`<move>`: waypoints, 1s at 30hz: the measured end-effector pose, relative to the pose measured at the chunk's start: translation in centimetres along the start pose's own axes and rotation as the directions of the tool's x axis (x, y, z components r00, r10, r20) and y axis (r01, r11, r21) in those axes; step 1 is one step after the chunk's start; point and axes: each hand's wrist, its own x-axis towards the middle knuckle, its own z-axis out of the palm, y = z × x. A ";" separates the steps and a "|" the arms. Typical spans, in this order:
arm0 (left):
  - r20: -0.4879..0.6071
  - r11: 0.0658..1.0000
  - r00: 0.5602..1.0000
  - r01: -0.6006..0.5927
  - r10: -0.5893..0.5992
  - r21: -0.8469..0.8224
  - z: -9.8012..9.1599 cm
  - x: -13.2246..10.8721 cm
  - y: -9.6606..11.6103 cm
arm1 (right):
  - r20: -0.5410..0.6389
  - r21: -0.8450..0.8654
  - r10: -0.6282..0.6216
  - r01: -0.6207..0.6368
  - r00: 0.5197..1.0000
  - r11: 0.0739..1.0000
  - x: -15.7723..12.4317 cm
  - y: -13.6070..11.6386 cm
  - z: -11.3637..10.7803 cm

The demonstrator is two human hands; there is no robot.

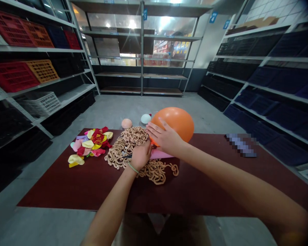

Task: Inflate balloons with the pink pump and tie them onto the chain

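A large inflated orange balloon (178,121) is over the far edge of the dark red table (207,184). My right hand (166,138) rests on its near left side with the fingers stretched out. Closed beside the balloon's narrow lower end is my left hand (141,156), wearing a green band at the wrist; its fingertips seem to pinch the balloon's neck, though the grip is partly hidden. A pink tapered object (161,154) lies just right of that hand, under my right hand. Around my left hand spreads a heap of tan, curly, cord-like pieces (133,138).
Several uninflated coloured balloons (91,143) are piled at the table's left. Beyond the far edge are a small peach balloon (126,123) and a pale one (145,119). A blurred purple item (241,145) lies at the right. Shelves with crates (14,77) line the sides.
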 end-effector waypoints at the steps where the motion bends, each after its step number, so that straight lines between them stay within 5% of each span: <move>1: 0.006 1.000 1.000 0.004 -0.004 0.004 0.0 0.0 0.1 | -0.005 0.005 0.017 -0.017 1.000 1.000 -0.1 0.1 0.5; 8: 0.019 0.997 1.000 0.019 -0.018 -0.068 -0.1 0.1 0.8 | -0.076 0.011 0.114 -0.114 0.991 0.993 -1.7 0.3 1.7; 23: 0.015 0.993 0.999 0.048 -0.047 -0.108 -0.2 0.1 1.1 | -0.100 0.023 0.029 -0.027 0.995 0.999 -3.2 0.0 2.0; 27: 0.000 0.957 0.998 0.062 -0.065 -0.283 -0.3 0.2 1.2 | -0.061 0.018 -0.055 0.056 0.997 0.998 -3.6 1.1 2.2; 30: 0.046 0.829 0.994 0.108 -0.099 -0.549 -0.5 0.4 1.3 | -0.036 -0.003 -0.071 0.071 0.997 0.997 -3.9 2.0 2.0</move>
